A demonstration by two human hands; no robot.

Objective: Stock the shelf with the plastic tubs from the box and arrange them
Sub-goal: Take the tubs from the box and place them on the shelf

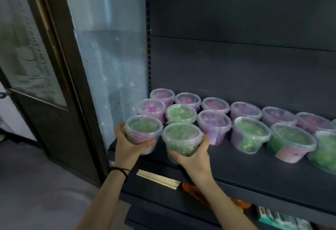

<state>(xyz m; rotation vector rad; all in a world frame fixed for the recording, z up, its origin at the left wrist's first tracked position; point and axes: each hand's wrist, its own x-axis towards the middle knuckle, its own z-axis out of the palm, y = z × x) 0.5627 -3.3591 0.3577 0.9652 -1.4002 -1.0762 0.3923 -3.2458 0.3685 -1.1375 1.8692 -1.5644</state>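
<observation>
Several clear lidded plastic tubs stand in rows on a dark shelf (pixel 254 171). The back row holds pink and purple contents, like the tub (pixel 215 104). The front ones are mostly green, like the tub (pixel 250 133). My left hand (pixel 127 145) grips a green tub with a pink label (pixel 142 129) at the shelf's front left corner. My right hand (pixel 194 155) grips a second green tub (pixel 181 138) from below, right beside the first. Both tubs are upright at the front edge. The box is not in view.
The shelf's dark back panel (pixel 236 66) rises behind the tubs. A lower shelf holds an orange packet (pixel 196 191) and teal boxes (pixel 280 219). A dark door frame (pixel 60 66) and a pale blue curtain (pixel 109 57) stand to the left.
</observation>
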